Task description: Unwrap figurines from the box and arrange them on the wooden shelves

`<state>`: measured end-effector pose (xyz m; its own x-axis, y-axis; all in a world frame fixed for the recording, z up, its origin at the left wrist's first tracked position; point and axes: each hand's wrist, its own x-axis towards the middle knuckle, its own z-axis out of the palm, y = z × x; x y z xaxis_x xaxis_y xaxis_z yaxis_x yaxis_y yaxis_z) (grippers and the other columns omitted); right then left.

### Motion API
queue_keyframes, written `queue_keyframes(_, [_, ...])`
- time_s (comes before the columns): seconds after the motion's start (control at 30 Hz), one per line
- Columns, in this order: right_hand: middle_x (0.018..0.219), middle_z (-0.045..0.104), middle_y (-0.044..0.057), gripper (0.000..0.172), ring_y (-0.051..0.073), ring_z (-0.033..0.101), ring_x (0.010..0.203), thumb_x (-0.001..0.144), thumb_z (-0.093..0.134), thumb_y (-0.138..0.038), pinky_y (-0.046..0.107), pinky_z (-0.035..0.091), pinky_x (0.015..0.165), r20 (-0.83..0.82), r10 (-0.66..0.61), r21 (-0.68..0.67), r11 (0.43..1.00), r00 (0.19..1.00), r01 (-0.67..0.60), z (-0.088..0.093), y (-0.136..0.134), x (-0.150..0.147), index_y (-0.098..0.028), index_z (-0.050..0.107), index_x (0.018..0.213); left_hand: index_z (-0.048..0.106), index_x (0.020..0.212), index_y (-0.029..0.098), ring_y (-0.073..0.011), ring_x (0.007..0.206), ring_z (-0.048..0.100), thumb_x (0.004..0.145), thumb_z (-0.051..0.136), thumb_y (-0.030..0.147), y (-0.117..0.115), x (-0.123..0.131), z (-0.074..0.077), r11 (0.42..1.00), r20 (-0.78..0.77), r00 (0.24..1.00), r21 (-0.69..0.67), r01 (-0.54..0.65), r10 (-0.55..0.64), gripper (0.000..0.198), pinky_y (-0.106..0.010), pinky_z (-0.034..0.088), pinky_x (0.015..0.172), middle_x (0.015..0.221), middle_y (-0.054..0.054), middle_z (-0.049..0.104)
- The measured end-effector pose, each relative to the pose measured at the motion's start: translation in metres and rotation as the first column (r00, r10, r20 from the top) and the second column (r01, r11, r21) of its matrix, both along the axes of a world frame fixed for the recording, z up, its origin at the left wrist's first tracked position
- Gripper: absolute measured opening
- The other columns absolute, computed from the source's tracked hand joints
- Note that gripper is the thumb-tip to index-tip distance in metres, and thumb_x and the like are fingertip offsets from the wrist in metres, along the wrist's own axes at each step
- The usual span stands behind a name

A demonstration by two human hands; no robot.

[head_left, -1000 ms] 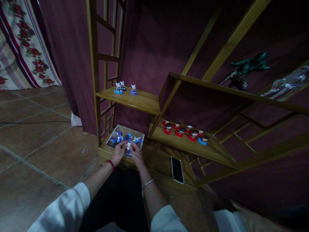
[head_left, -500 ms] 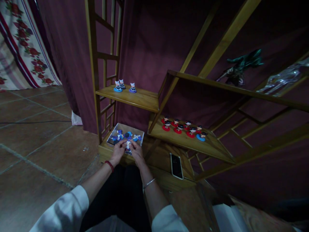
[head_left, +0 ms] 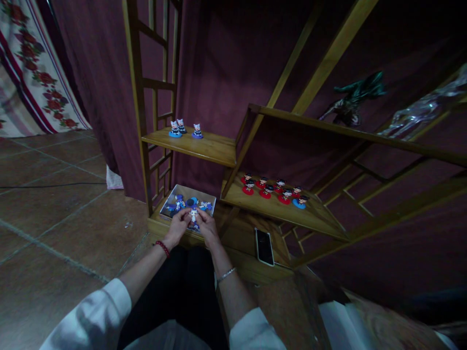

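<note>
Between my two hands is a small white and purple figurine [head_left: 193, 214], held upright at the front edge of an open box. My left hand [head_left: 178, 227] pinches it from the left with thumb and fingertips. From the other side, the fingers of my right hand [head_left: 207, 227] are closed on it too. The white cardboard box [head_left: 168, 198] stands just behind the hands; several blue, purple and white figurines [head_left: 178, 202] lie jumbled in it. The front of the box is partly hidden by my hands.
Three figurines on round bases [head_left: 175, 129] stand on the upper left shelf [head_left: 215, 147]. Several red-based figurines [head_left: 265, 190] and a blue-based one [head_left: 301, 201] occupy the right shelf [head_left: 321, 221]. A phone [head_left: 264, 247] lies below it. Dark and clear statues rest higher up on the right.
The whole view has shifted slightly, so the shelves sit a little further left. Both hands keep their grip on the figurine, with hardly any movement.
</note>
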<state>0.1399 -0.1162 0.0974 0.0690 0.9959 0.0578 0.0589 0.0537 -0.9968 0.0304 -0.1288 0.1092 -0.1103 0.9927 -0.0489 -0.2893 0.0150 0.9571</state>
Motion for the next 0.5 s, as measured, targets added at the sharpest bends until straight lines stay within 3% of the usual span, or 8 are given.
queue_keyframes(0.2, [0.099,0.069,0.004,0.036,0.018,0.062,0.087,0.072,0.054,-0.032,0.031,0.050,0.081,-0.011,-0.022,-0.030,0.999,1.000,0.021,0.009,-0.004,0.000,-0.018,0.067,0.103,0.062,0.090,0.012,-0.0082,0.050,0.048,0.062,0.062,0.022,-0.001,-0.002,0.005,1.000,-0.034,0.999,0.010,0.014,-0.014,0.030,-0.021,0.039,0.050,0.060,0.002,0.055])
queue_keyframes(0.33, [0.094,0.069,0.001,0.036,0.017,0.063,0.083,0.069,0.058,-0.037,0.028,0.052,0.072,-0.064,-0.043,-0.032,0.999,0.997,0.041,0.012,-0.005,-0.001,-0.020,0.068,0.098,0.063,0.089,0.012,-0.0079,0.049,0.048,0.062,0.062,0.023,-0.004,-0.002,0.011,0.999,-0.057,0.998,0.012,0.035,-0.034,0.030,-0.020,0.038,0.050,0.057,0.003,0.053])
queue_keyframes(0.5, [0.090,0.070,0.001,0.035,0.018,0.063,0.081,0.064,0.063,-0.039,0.028,0.052,0.071,-0.107,-0.079,-0.038,0.996,0.991,0.076,0.012,-0.005,-0.001,-0.020,0.070,0.092,0.064,0.089,0.012,-0.0079,0.050,0.048,0.060,0.064,0.025,-0.006,-0.003,0.014,0.999,-0.058,0.997,-0.003,0.042,-0.042,0.033,-0.021,0.039,0.051,0.059,0.003,0.054])
